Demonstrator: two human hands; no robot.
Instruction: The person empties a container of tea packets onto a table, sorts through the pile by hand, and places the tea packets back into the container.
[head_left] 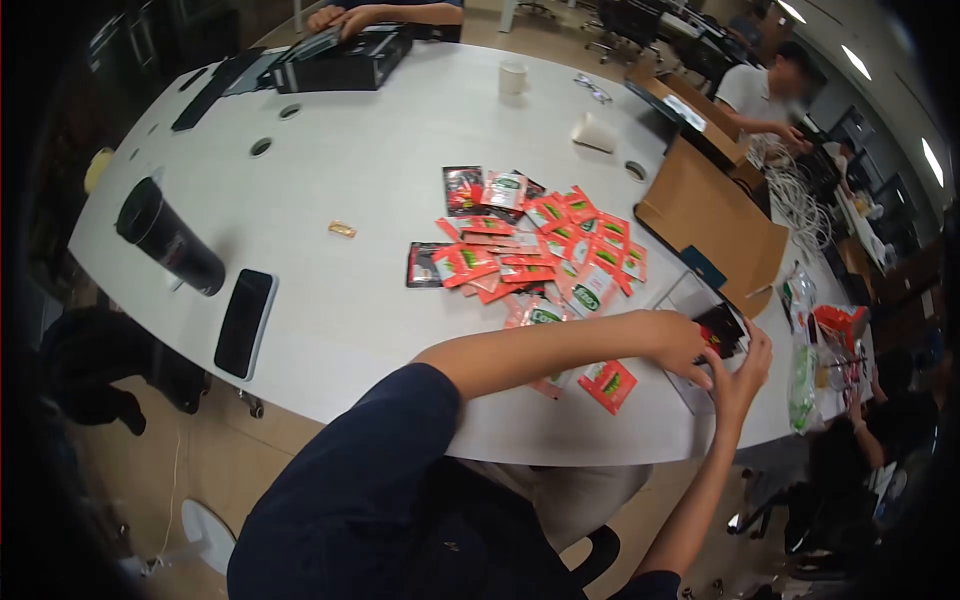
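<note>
On the right of the white table (370, 310), a white open box (690, 296) has black-and-red sachets (725, 328) in its opening. My left hand (678, 345) reaches across to the box, its fingers curled at a black sachet, the fingertips partly hidden. With bent fingers, my right hand (745, 372) grips the near right side of the box. A loose heap of red-and-white sachets (555, 250) spreads beside the box, with black sachets (462, 188) along its far and left edges. One red sachet (607, 386) lies just below my left forearm.
A phone (246, 325) and a dark tumbler (172, 238) are at the left, with a small gold packet (342, 229) nearby. A cardboard box (715, 215) stands beyond the white box. Across the table are a paper cup (512, 77), glasses (592, 88) and another person's hands (345, 18).
</note>
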